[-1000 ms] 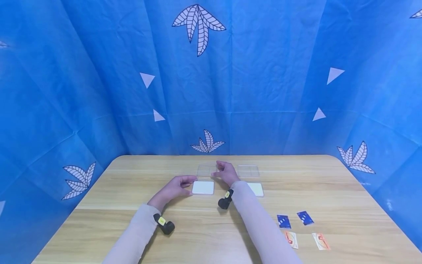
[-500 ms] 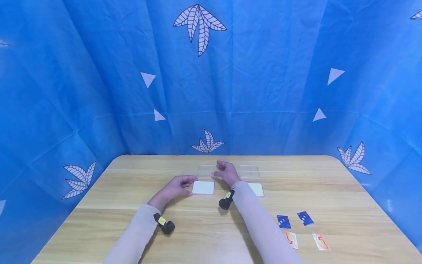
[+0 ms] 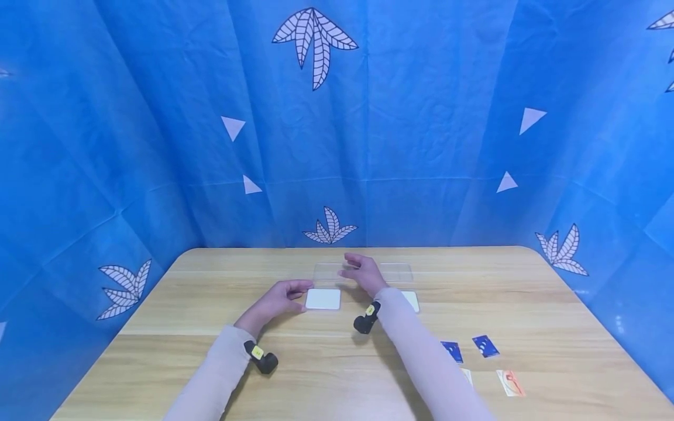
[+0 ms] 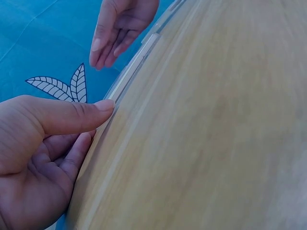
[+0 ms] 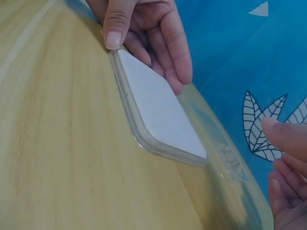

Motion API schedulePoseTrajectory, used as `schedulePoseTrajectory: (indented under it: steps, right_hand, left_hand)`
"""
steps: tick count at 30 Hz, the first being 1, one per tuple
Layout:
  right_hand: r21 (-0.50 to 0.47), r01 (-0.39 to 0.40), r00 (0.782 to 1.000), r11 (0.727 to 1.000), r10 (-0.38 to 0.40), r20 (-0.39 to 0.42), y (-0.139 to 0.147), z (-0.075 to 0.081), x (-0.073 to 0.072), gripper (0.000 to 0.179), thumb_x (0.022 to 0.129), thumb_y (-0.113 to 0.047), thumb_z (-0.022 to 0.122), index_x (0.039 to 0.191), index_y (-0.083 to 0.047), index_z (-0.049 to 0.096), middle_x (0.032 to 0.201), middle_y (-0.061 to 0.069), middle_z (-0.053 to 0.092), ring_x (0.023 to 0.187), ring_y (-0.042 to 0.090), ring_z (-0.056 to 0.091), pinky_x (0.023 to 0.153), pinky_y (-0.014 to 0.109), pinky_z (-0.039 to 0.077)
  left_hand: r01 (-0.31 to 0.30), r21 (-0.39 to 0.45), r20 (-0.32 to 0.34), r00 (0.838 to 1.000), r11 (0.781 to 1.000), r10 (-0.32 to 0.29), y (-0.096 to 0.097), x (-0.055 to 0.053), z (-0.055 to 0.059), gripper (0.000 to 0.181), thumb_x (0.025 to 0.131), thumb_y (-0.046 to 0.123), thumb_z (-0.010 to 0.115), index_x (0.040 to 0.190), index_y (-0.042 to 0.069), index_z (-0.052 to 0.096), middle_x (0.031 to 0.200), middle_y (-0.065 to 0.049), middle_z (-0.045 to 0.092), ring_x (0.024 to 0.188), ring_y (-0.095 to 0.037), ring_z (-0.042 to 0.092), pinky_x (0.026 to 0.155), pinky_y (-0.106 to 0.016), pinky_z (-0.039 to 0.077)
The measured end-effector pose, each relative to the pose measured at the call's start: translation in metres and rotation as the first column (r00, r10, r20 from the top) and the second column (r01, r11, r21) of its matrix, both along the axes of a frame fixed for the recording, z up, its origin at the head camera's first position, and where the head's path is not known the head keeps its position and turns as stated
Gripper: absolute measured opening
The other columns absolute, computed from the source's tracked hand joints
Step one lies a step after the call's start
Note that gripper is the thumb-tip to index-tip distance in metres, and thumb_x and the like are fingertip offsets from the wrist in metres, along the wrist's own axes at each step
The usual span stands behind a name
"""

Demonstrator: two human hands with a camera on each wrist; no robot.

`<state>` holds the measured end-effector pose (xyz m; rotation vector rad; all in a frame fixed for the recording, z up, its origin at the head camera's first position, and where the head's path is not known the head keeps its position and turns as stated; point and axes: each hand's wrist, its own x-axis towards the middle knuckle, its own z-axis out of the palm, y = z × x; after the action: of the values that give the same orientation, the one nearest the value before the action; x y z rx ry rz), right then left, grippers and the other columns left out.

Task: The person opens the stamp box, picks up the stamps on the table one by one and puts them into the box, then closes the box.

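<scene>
On the wooden table, a clear plastic box [image 5: 125, 103] bears a flat white slab [image 3: 323, 299]. My left hand [image 3: 279, 301] holds this box at its left end, the thumb on the near corner and fingers along the far side. Behind it lies a clear, shallow lid-like piece [image 3: 326, 272]. My right hand [image 3: 365, 275] hovers at the right end of that piece, thumb and fingers parted, nothing between them. In the right wrist view, the right hand's fingers [image 5: 290, 139] appear at the right edge, apart from the box.
A second white slab [image 3: 411, 301] lies to the right, partly behind the right sleeve, with another clear piece [image 3: 397, 272] behind it. Blue cards [image 3: 485, 346] and orange-and-white cards [image 3: 509, 383] lie at the front right. A blue curtain [image 3: 421, 117] hangs beyond the table's far edge.
My right hand has risen slightly off the clear piece behind the slab, and its fingers have spread. The left hand keeps its place. The head view has shifted a little.
</scene>
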<state>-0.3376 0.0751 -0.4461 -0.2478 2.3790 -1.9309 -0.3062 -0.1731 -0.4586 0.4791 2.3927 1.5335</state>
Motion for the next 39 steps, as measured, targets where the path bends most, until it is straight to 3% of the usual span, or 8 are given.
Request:
schedulePoseTrajectory:
  steps: [6, 15, 29, 39]
  right_hand:
    - [-0.006, 0.007, 1.0, 1.0, -0.007, 0.002, 0.008, 0.005, 0.004, 0.059, 0.083, -0.007, 0.069, 0.136, 0.002, 0.045, 0.138, 0.02, 0.048, 0.119, 0.034, 0.054, 0.101, 0.041, 0.044]
    - [-0.031, 0.025, 0.998, 0.999, -0.023, 0.054, 0.021, 0.008, 0.008, 0.057, 0.083, -0.01, 0.069, 0.136, -0.002, 0.047, 0.138, 0.017, 0.049, 0.125, 0.033, 0.048, 0.102, 0.042, 0.043]
    - [0.082, 0.019, 1.0, 0.996, -0.017, -0.021, 0.052, 0.011, 0.01, 0.055, 0.084, -0.015, 0.069, 0.133, -0.001, 0.05, 0.135, 0.017, 0.052, 0.123, 0.031, 0.05, 0.097, 0.036, 0.048]
    - [0.104, -0.009, 0.998, 0.995, 0.015, -0.054, 0.077, 0.027, 0.019, 0.053, 0.087, -0.018, 0.066, 0.134, 0.0, 0.049, 0.136, 0.02, 0.05, 0.125, 0.032, 0.047, 0.105, 0.042, 0.04]
  left_hand:
    - [0.004, 0.006, 0.0, 1.0, 1.0, -0.004, -0.001, -0.001, -0.003, 0.062, 0.074, -0.005, 0.071, 0.132, -0.001, 0.05, 0.135, -0.017, 0.052, 0.124, -0.034, 0.048, 0.105, -0.04, 0.04]
    - [-0.001, 0.017, 0.005, 1.0, 1.0, 0.001, -0.002, 0.0, -0.006, 0.062, 0.074, -0.005, 0.072, 0.132, -0.001, 0.051, 0.135, -0.017, 0.052, 0.124, -0.034, 0.049, 0.104, -0.039, 0.041]
    - [0.014, 0.016, -0.012, 1.0, 1.0, -0.014, -0.002, 0.0, -0.005, 0.062, 0.074, -0.005, 0.072, 0.132, -0.003, 0.05, 0.135, -0.019, 0.051, 0.124, -0.035, 0.048, 0.105, -0.04, 0.04]
    - [-0.024, -0.007, -0.002, 1.0, 1.0, 0.024, 0.001, -0.004, -0.004, 0.061, 0.073, -0.004, 0.073, 0.13, 0.003, 0.053, 0.134, -0.014, 0.054, 0.123, -0.032, 0.05, 0.104, -0.039, 0.041]
